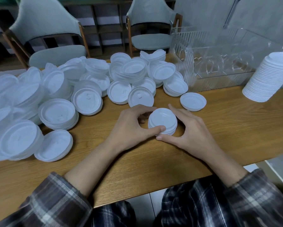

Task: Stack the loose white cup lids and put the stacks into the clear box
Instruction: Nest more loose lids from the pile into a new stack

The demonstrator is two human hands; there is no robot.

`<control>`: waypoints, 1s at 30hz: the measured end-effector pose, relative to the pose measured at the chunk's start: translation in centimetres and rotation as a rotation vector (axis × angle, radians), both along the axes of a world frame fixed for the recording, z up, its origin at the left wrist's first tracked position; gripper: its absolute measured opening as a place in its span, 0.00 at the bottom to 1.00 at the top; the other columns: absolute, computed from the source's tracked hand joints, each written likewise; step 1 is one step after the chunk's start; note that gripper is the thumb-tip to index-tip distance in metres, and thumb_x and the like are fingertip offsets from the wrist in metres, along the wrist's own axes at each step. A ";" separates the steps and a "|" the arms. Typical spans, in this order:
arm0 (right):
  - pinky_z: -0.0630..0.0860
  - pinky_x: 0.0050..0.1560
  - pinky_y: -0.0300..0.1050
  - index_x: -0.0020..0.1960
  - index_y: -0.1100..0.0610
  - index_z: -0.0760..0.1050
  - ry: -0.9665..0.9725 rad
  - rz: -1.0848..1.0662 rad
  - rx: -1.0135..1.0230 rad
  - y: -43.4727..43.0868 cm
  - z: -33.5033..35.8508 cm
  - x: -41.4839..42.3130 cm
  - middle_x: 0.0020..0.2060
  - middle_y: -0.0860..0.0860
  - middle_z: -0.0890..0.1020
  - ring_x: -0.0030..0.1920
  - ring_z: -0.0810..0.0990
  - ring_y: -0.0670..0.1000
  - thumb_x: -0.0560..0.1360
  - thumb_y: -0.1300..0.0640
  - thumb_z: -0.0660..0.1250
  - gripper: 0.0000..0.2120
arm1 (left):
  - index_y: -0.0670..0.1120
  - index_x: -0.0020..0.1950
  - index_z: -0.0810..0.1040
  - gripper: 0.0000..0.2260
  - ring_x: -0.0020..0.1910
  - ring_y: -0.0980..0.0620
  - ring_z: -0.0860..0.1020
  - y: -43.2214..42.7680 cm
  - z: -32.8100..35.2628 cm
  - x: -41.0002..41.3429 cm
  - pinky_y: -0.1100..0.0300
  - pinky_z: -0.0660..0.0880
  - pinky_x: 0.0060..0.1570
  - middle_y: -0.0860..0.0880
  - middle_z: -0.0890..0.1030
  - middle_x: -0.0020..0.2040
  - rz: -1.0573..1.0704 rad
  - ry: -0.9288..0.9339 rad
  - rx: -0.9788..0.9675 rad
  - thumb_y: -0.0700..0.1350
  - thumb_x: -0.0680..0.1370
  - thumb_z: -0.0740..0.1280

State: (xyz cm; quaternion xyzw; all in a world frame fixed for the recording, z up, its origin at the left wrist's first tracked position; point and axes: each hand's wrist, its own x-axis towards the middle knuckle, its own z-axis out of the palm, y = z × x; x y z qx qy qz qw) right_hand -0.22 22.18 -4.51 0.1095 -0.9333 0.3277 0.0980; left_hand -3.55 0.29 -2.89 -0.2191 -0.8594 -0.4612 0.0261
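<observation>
- Lid stack (162,119), short: left hand (132,126) and right hand (193,130) both curl round its rim
- square the edges gently before lifting toward clear box (183,63)

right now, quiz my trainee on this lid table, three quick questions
1. True or false: the clear box is already full.
2. Which cups the small stack: A left hand only, B right hand only, C both?
3. Fill in: the tall stack stands on the table's ___ side.
Key: 1 false; 2 C; 3 right.
</observation>
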 end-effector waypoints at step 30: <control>0.62 0.70 0.38 0.80 0.50 0.67 -0.012 -0.006 0.032 -0.2 -0.2 -0.1 0.71 0.41 0.75 0.73 0.68 0.40 0.68 0.30 0.75 0.46 | 0.47 0.65 0.83 0.17 0.44 0.62 0.76 -2.9 -1.4 -5.3 0.68 0.73 0.49 0.53 0.78 0.48 0.237 0.384 -0.083 0.37 0.77 0.73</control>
